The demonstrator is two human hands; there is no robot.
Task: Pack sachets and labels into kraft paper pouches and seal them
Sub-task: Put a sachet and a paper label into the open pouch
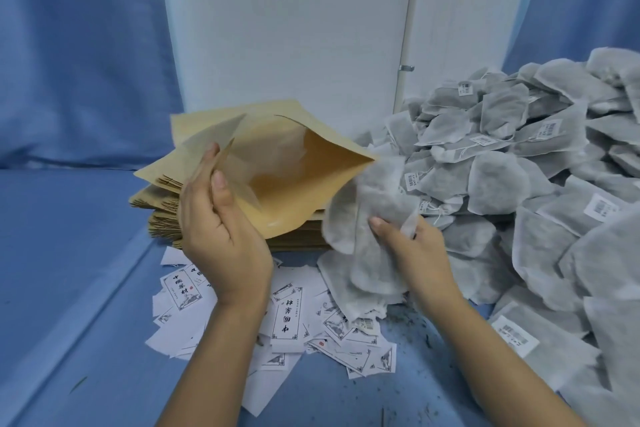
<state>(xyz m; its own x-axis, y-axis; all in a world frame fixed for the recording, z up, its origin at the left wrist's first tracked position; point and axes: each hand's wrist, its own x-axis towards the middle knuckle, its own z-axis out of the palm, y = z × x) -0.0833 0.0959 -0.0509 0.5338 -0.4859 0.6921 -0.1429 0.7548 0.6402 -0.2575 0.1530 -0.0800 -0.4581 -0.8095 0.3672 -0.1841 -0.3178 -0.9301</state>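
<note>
Two bare forearms [221, 357] enter from the bottom edge, over a blue cloth-covered table [69, 253].

Left hand [221, 236]: thumb on the near side, fingers behind. It pinches the translucent front wall of a flat tan kraft paper pouch [298, 177] and holds it apart from the back wall, so the mouth gapes toward the right. Pouch is tilted in the air, just above a stack of flat tan kraft pouches [162, 208] lying on the table. Whether its lower edge touches the stack cannot be told.

Right hand [412, 253]: fingers curled round a bunch of soft grey-white fabric sachets [363, 218], gripped at mid-length. Upper end of the bunch sits at the right corner of the pouch mouth, touching or nearly so. Motion blur there; not plainly inside. Lower ends hang over scattered white paper labels [287, 319] printed with black characters and framed borders. These lie loose on the cloth between the forearms and in front of the stack.

Right side: large heap of grey fabric sachets [519, 166], many carrying small white barcode tags [601, 208], rising to the frame edge. Dark crumbs [412, 319] on the cloth near the heap.

Behind: white panel [287, 28], with blue curtain [79, 45] on both sides.
</note>
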